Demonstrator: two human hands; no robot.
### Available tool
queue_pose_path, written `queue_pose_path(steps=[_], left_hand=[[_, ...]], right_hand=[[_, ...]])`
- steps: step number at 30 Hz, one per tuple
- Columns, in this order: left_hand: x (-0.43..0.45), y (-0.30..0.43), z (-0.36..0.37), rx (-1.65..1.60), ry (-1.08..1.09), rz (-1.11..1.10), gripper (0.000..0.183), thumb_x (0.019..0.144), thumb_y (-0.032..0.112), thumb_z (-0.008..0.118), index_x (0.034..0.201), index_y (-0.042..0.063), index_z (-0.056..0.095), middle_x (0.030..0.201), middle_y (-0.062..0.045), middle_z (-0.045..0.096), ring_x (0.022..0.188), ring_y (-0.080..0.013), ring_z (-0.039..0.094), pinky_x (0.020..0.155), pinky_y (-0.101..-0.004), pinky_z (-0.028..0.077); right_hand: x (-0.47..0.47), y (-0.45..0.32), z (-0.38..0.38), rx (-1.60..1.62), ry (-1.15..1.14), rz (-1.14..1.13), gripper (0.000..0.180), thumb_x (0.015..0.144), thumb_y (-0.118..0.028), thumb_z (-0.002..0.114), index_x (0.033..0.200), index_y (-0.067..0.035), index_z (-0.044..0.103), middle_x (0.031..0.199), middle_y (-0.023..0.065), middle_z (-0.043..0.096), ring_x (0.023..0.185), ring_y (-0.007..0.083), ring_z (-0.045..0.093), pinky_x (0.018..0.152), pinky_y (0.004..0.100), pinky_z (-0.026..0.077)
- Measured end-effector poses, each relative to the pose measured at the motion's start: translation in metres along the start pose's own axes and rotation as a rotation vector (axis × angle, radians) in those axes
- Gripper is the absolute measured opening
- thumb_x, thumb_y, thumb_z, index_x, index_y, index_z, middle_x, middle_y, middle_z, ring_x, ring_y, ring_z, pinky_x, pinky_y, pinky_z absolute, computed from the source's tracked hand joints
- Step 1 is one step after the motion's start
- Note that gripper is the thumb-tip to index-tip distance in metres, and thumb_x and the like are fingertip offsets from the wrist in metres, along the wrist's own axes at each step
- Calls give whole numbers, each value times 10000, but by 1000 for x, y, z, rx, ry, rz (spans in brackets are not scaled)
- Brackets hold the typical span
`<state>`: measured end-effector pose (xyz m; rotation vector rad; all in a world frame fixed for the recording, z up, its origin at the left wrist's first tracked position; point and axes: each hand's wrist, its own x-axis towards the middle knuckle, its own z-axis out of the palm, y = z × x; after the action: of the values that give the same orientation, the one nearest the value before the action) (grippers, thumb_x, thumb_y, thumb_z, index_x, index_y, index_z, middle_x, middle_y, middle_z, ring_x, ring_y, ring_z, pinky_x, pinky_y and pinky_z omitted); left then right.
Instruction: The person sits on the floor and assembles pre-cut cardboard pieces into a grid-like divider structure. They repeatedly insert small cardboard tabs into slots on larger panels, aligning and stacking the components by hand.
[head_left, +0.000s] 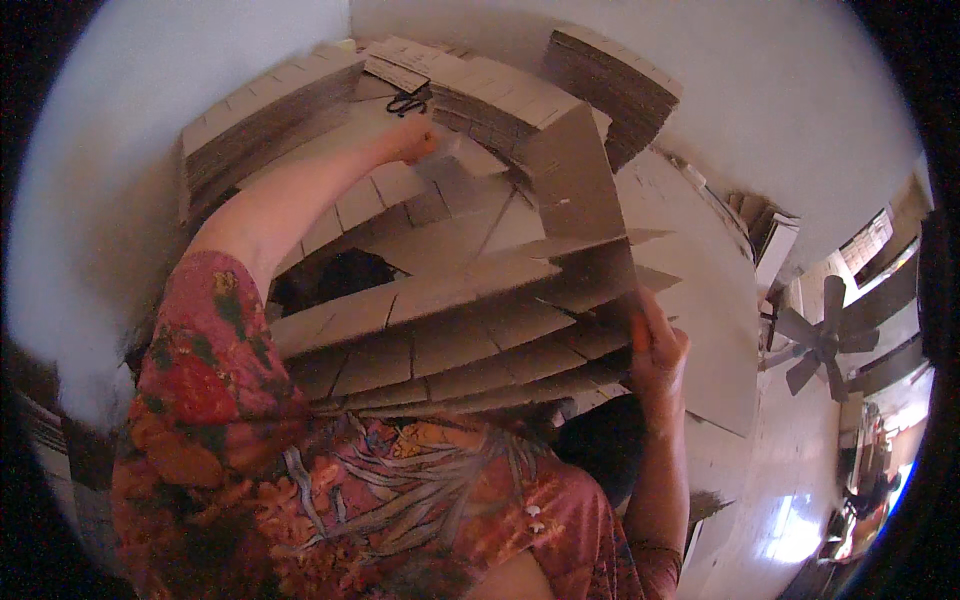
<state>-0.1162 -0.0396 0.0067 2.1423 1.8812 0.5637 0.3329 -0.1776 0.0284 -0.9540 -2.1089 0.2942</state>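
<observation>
My right hand (660, 341) grips the lower edge of a folded brown cardboard piece (577, 180), one panel of which stands up. My left hand (416, 140) reaches out with its fingers curled; whether anything is inside them is hidden. Just beyond it lie black-handled scissors (407, 105). Several slit cardboard sheets (457, 337) overlap in layers close to my body, below the folded piece. Between my arms, more cardboard (450, 232) with slits lies flat.
Tall stacks of cut cardboard stand at the back left (274, 105), back middle (495, 82) and back right (615, 90), against the walls. A large flat sheet (697, 300) lies to the right. Farther right is a fan (827, 337).
</observation>
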Motion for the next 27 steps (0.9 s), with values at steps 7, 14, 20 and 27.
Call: queue_pose_path(steps=[7,14,20,27], left_hand=[[8,89,-11,-329,-262,-72,145,787,106,485,749,-13,558,622,-83,574,528,-159,580,490,-288,491],[-9,117,-1,-482,-392,-136,250,852,182,478,1035,17,521,736,-69,592,545,-123,566,509,-275,500],[-19,148,8,-588,-479,-13,321,782,69,504,1085,-37,501,752,-81,570,562,-144,577,503,-281,492],[-20,184,0,-905,-542,102,335,854,263,528,1069,8,492,827,-70,597,591,-148,590,505,-279,491]], right_hand=[[4,-8,3,-7,160,-175,320,796,21,539,1106,-55,552,699,217,565,595,255,578,560,279,425],[-1,-8,-4,-32,109,-85,329,772,69,518,1097,20,517,934,218,602,804,334,619,658,342,491],[-5,-2,-4,-17,56,-22,294,811,21,499,1104,6,517,920,234,590,803,322,615,652,346,482],[4,-8,-12,34,-73,249,249,865,-64,440,1092,-18,532,773,203,584,657,236,596,583,321,454]])
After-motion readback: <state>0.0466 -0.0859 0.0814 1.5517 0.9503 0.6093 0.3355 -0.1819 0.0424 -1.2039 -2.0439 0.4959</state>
